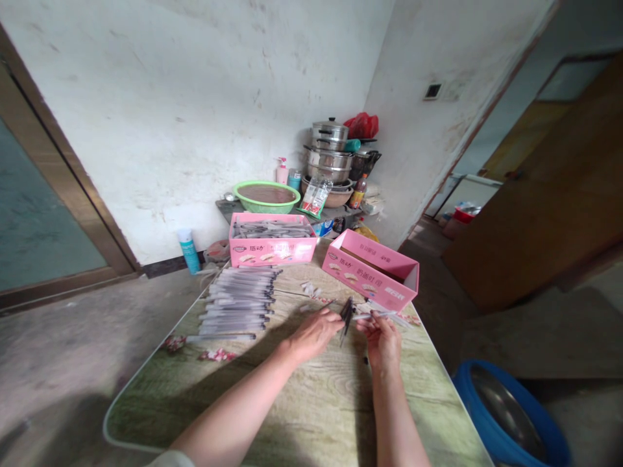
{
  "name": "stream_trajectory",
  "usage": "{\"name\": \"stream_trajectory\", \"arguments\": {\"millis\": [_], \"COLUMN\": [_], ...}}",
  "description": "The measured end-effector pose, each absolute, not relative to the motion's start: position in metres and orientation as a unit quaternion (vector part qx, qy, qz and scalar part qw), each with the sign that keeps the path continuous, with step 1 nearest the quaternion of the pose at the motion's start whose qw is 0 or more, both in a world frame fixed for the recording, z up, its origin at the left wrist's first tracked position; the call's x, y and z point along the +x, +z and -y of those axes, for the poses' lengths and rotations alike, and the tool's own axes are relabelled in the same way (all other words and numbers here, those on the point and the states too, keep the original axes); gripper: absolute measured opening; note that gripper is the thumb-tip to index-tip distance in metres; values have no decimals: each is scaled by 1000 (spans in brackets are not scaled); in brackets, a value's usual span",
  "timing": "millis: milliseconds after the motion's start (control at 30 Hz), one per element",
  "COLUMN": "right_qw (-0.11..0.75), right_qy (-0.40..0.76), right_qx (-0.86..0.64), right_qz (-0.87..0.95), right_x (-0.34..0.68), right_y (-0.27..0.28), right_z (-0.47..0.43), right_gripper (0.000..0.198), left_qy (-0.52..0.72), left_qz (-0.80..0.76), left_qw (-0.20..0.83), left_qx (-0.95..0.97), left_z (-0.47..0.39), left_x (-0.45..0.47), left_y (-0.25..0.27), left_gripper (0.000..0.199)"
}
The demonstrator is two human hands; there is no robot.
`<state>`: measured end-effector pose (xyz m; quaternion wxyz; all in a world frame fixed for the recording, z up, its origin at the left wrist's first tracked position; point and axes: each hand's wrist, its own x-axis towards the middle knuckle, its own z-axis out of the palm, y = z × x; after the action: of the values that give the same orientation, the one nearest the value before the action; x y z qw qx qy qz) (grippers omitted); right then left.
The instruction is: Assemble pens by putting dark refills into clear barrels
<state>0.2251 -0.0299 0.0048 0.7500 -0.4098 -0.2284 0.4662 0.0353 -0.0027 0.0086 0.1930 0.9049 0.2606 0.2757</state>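
My right hand is closed on a clear pen that sticks out to both sides of the fingers. Close by, my left hand has its fingers drawn together at a small heap of thin black pieces; what they pinch is too small to name. Rows of grey-clear pens lie stacked at the table's left. Behind them stands a pink box filled with more such pens. A second pink box, open at the top, stands beyond my right hand.
The wood-patterned table has a pale rim. Behind it are a green basin, stacked steel pots and a bottle. A blue tub stands low on the right, a spray can on the left floor.
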Motion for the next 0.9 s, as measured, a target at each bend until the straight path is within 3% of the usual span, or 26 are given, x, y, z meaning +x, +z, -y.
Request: {"name": "stream_trajectory", "arguments": {"millis": [233, 533, 633, 733, 900], "right_qw": [753, 795, 801, 791, 740], "right_qy": [464, 417, 403, 418, 463], "right_qx": [-410, -406, -413, -407, -418], "right_qz": [224, 172, 157, 181, 251], "right_x": [222, 235, 239, 232, 205], "right_y": [5, -1, -2, 1, 6], "right_z": [30, 30, 29, 30, 30], "right_gripper": [17, 20, 19, 20, 27], "left_qy": [225, 301, 382, 446, 473], "left_qz": [-330, -379, -383, -377, -332], "left_qw": [138, 219, 283, 415, 585], "left_qx": [907, 847, 792, 698, 569], "left_z": [2, 1, -2, -7, -14], "left_x": [31, 24, 25, 27, 28], "left_y": [9, 12, 10, 7, 1], "left_gripper": [23, 19, 20, 14, 20]}}
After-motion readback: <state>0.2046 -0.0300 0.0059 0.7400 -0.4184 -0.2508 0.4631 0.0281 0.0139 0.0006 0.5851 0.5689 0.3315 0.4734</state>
